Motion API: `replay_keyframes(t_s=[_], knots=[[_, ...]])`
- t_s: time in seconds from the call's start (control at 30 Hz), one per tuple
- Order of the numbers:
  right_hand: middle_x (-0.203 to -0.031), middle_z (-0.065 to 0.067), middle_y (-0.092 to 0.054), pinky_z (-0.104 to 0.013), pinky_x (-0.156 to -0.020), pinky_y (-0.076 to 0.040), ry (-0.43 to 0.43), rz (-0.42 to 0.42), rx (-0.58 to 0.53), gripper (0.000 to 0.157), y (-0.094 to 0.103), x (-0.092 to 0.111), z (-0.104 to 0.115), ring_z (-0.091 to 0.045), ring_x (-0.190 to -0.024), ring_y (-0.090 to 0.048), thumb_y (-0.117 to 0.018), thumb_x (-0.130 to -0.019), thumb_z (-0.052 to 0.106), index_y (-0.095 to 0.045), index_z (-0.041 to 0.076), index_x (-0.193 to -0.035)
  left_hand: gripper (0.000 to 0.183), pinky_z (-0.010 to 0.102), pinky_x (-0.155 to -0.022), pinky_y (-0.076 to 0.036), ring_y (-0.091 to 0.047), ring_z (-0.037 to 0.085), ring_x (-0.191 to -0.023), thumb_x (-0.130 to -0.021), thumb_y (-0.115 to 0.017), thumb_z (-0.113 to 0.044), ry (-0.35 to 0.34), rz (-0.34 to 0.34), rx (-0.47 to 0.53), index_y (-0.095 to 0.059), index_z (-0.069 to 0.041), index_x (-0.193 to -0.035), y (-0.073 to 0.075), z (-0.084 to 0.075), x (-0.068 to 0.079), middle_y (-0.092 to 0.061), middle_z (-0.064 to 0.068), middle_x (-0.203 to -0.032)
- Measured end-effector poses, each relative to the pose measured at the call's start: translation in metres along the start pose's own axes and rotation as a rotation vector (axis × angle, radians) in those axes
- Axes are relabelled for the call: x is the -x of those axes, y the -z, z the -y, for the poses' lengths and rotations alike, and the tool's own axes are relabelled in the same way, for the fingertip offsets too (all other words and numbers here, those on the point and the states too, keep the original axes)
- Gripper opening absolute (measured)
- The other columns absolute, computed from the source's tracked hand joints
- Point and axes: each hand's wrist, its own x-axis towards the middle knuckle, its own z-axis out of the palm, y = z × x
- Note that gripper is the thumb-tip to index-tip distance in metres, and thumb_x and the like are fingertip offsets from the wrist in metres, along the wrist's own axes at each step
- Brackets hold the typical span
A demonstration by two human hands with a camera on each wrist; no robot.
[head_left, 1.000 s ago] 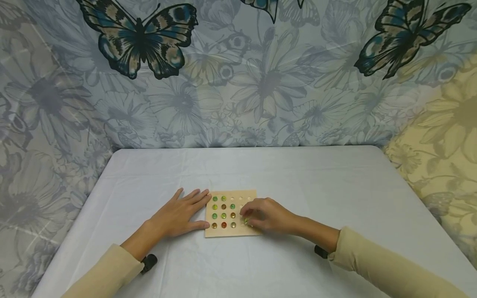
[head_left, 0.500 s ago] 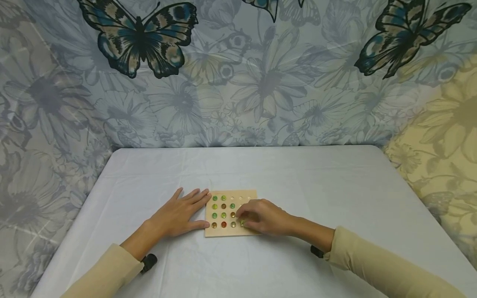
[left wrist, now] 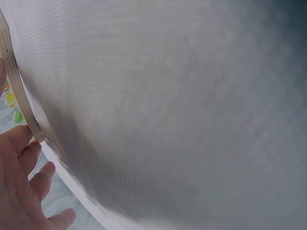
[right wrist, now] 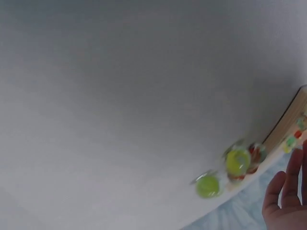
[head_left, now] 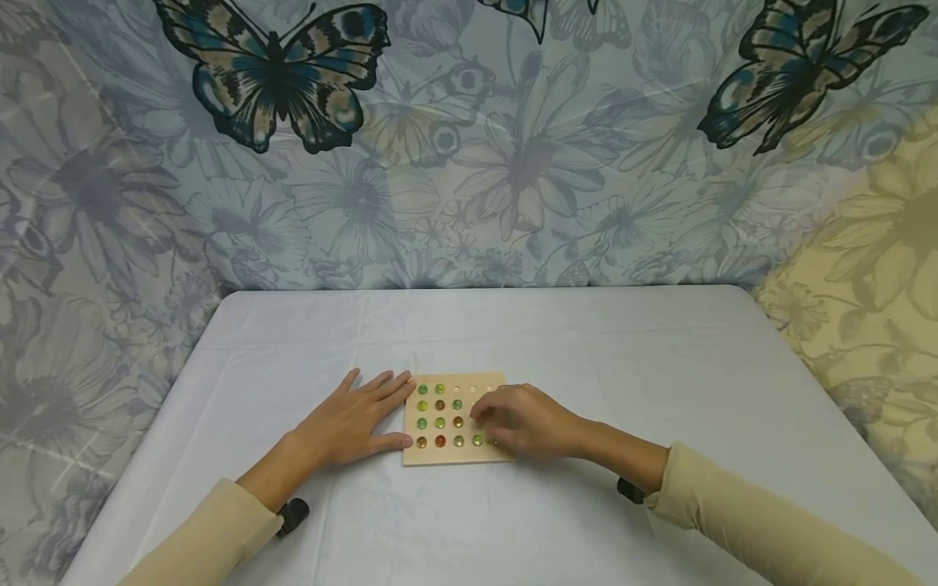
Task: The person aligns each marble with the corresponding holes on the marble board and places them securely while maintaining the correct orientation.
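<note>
A pale wooden board (head_left: 469, 381) with rows of round holes lies on the white table. Green, amber and red glass marbles fill the holes on its left side, and a green marble (head_left: 477, 440) sits in the front row by the right thumb. My left hand (head_left: 355, 419) lies flat with fingers spread, thumb and fingertips at the board's left edge. Over the right part of the board hovers my right hand (head_left: 528, 419), fingers loosely bent, no marble showing between them. The right wrist view shows loose marbles (right wrist: 237, 160) beside the board, hidden from the head view by that hand.
A white cloth covers the table (head_left: 623, 350). Behind it hangs a floral fabric backdrop (head_left: 528, 187) with large butterflies. Dark wrist cameras (head_left: 293, 517) sit under both beige sleeves (head_left: 740, 505).
My right hand moved left with a green marble, set it in a front-row hole and let go, then drew back right. The left hand has stayed still.
</note>
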Motion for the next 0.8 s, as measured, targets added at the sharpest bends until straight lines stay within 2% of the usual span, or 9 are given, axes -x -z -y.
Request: replay_keyframes(t_s=[0.07,0.37,0.8], knots=[[-0.097,0.006,-0.066,-0.029,-0.079,-0.049,-0.017,-0.019,-0.011,0.024,0.006,0.002,-0.004,-0.007,-0.09,-0.059,-0.07,-0.081,0.009,-0.066,0.011,-0.104,0.082,0.058,-0.108,-0.012,-0.023,0.02,-0.138,-0.084,-0.037,-0.072,0.001,0.0,0.001,-0.024,-0.022,-0.148,0.0,0.0,0.0,-0.023,-0.005,-0.151],[-0.095,0.006,-0.068,-0.041,-0.081,-0.049,-0.097,-0.089,0.0,0.029,0.029,0.016,-0.03,-0.01,-0.089,-0.062,-0.072,-0.08,0.01,-0.064,0.01,-0.108,0.082,0.059,-0.107,-0.012,-0.024,0.021,-0.138,-0.084,-0.038,-0.071,-0.003,-0.006,0.008,-0.026,-0.021,-0.147,0.002,0.0,0.001,-0.024,-0.004,-0.151],[-0.097,0.005,-0.068,-0.037,-0.076,-0.049,-0.162,-0.147,0.025,0.032,0.042,0.056,-0.056,-0.011,-0.089,-0.062,-0.073,-0.079,0.01,-0.063,0.009,-0.109,0.082,0.058,-0.108,-0.012,-0.024,0.02,-0.138,-0.084,-0.037,-0.071,-0.007,-0.006,0.007,-0.024,-0.022,-0.148,0.001,-0.001,0.0,-0.023,-0.005,-0.151]])
